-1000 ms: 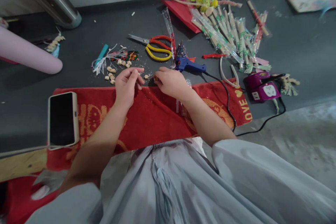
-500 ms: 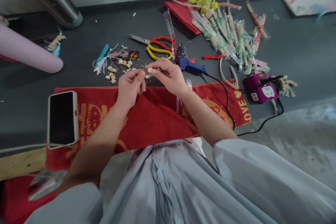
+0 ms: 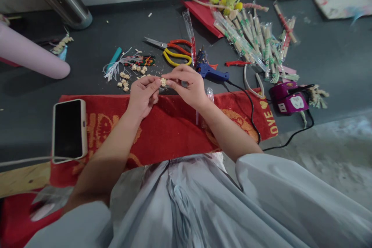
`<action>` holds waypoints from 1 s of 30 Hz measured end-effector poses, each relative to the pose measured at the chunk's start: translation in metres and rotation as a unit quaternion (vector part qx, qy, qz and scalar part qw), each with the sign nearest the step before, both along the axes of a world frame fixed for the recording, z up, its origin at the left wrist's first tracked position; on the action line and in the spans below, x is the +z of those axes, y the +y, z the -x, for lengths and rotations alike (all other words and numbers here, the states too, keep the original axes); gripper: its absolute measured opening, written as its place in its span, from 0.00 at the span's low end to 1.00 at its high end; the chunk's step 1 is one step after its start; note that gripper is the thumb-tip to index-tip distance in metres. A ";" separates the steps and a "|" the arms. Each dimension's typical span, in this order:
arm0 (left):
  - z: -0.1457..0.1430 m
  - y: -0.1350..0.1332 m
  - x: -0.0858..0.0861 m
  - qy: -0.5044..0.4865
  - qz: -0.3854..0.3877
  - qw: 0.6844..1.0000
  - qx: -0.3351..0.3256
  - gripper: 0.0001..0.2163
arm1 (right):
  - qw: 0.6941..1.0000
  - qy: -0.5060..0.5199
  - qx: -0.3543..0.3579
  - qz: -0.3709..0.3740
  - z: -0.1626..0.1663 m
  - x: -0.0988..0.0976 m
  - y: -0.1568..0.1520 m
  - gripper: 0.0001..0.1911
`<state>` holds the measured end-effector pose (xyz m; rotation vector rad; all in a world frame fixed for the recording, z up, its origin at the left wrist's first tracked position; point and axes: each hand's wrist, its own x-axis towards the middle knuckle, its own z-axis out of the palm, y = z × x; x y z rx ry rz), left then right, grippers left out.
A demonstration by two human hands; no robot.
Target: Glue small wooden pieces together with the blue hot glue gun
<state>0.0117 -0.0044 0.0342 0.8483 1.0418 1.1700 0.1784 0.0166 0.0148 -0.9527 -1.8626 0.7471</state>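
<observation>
A small cream-coloured knobbly piece point(image 3: 163, 82) is pinched between the fingertips of my left hand point(image 3: 143, 96) and my right hand point(image 3: 188, 85), over the far edge of the red towel point(image 3: 168, 135). Both hands have their fingers closed around it, so part of it is hidden. Similar cream pieces point(image 3: 124, 81) lie loose on the grey table just beyond my left hand. Beyond my right hand rest scissors point(image 3: 177, 52) with one red and one yellow handle. A blue glue gun point(image 3: 212, 73) lies close to the right of that hand.
A phone point(image 3: 69, 130) lies on the towel's left end. White threads point(image 3: 113, 69) and a teal stick point(image 3: 114, 58) are on the table. Wrapped bundles point(image 3: 252, 38) fill the back right, near a purple power socket block point(image 3: 289, 99) with black cords. A lilac cylinder point(image 3: 31, 54) juts in from the left.
My fingertips have come closer together, and the cream piece has shifted slightly left and toward me. It now sits against my left fingertips as well as my right.
</observation>
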 end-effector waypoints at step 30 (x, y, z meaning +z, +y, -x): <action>-0.001 -0.002 -0.003 0.012 0.031 0.998 -0.063 0.27 | 0.991 -0.016 0.005 -0.129 0.001 -0.007 -0.001 0.16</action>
